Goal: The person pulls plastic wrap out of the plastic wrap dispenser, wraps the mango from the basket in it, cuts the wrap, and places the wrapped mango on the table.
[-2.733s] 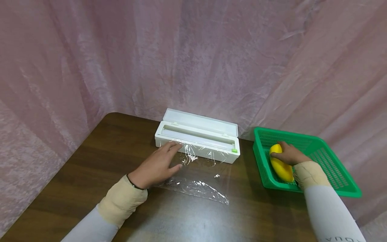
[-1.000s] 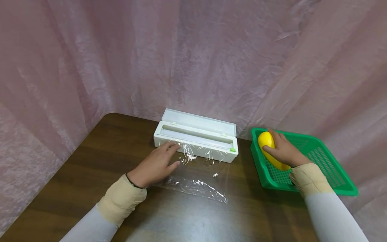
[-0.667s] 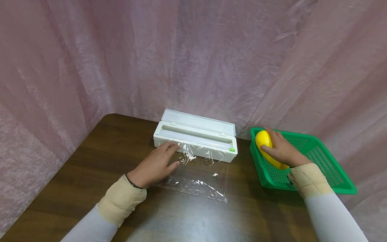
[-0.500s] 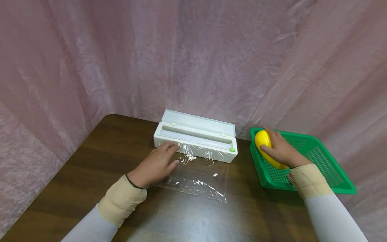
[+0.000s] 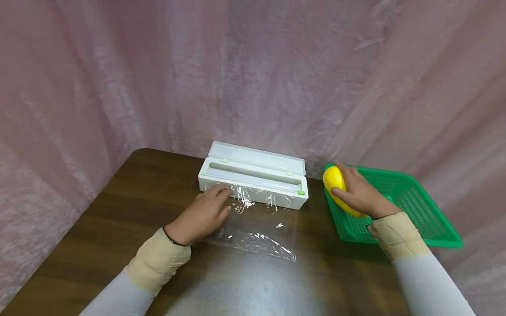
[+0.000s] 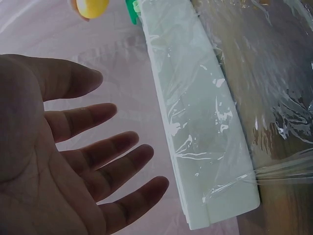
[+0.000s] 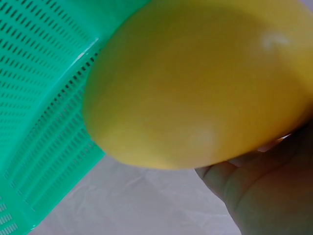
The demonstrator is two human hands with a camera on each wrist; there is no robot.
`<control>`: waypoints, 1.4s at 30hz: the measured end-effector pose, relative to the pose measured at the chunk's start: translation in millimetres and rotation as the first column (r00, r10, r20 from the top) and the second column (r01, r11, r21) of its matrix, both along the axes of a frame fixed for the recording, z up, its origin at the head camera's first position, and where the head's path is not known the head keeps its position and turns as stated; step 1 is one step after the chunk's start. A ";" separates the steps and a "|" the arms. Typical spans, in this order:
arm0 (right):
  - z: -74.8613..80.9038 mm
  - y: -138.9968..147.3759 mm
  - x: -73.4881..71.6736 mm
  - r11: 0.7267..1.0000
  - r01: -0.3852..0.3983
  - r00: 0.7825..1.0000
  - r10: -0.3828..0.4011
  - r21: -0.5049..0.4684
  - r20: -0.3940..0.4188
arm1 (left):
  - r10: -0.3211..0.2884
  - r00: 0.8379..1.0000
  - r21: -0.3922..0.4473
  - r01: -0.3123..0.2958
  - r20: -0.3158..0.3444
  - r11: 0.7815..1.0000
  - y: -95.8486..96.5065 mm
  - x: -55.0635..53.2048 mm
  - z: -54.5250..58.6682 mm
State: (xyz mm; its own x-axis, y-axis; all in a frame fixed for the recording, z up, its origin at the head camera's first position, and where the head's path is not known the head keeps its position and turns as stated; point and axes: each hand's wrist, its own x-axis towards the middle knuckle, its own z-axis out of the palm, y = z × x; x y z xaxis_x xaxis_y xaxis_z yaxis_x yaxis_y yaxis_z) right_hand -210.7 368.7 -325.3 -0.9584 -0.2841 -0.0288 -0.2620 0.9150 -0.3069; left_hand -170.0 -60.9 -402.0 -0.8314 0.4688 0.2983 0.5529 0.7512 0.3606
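My right hand point(image 5: 361, 193) grips a smooth, glossy yellow mango point(image 5: 336, 182) from above, thumb on the near side. The mango is at the left rim of the green basket point(image 5: 431, 215); in the right wrist view it covers much of the picture. In front of the white cling film box point(image 5: 290, 201), my left hand point(image 5: 201, 217) has its fingers loosely extended and holds nothing. The box's lid point(image 5: 257, 158) stands raised at the back, with the roll point(image 5: 253, 179) showing inside. Clear cling film point(image 5: 253, 245) runs down the box front onto the table.
The dark brown wooden table point(image 5: 118, 228) bears the box and the basket. A pink velvety curtain point(image 5: 253, 79) hangs right behind the table's back edge. The basket has slotted walls and stands to the right of the box.
My right hand has lifted the mango from inside the basket and moved it left and up to the basket's left rim. The left hand has stayed nearly still.
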 end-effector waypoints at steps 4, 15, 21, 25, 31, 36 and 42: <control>1.5 -7.0 -0.5 1.000 -0.014 1.000 0.014 0.001 -0.012 | 0.005 1.000 0.002 -0.005 0.002 1.000 -1.8 -1.0 1.1; -5.7 -15.7 0.9 0.998 -0.061 0.998 0.061 -0.006 -0.028 | 0.008 1.000 0.007 -0.008 0.012 1.000 -4.7 -0.7 1.4; -6.1 -24.1 3.7 0.998 -0.061 0.998 0.061 0.001 -0.031 | 0.012 1.000 -0.001 -0.012 0.018 1.000 -6.4 -1.5 -1.1; -6.7 -30.7 6.0 0.997 -0.076 0.996 0.076 0.001 -0.036 | 0.013 1.000 -0.005 -0.013 0.029 1.000 -6.6 -2.2 -1.4; -8.9 -37.4 7.1 0.995 -0.097 0.994 0.097 0.008 -0.046 | 0.010 1.000 -0.002 -0.009 0.028 1.000 -3.5 -3.6 -0.5; -11.2 -40.4 9.0 0.994 -0.107 0.993 0.108 0.013 -0.052 | 0.008 1.000 0.005 -0.008 0.026 1.000 -0.2 -3.2 1.1; -13.7 -50.4 12.5 0.991 -0.134 0.989 0.134 0.002 -0.060 | 0.004 1.000 -0.006 -0.004 0.020 1.000 1.1 -2.6 3.1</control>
State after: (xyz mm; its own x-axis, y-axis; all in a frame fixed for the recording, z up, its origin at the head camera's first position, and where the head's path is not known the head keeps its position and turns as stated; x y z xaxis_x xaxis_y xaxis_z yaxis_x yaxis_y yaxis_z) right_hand -198.1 318.3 -339.0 -0.9115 -0.4102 0.0286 -0.4004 0.8696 -0.2888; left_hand -172.6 -59.8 -398.9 -0.8389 0.4672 0.2791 0.5428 0.7555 0.3669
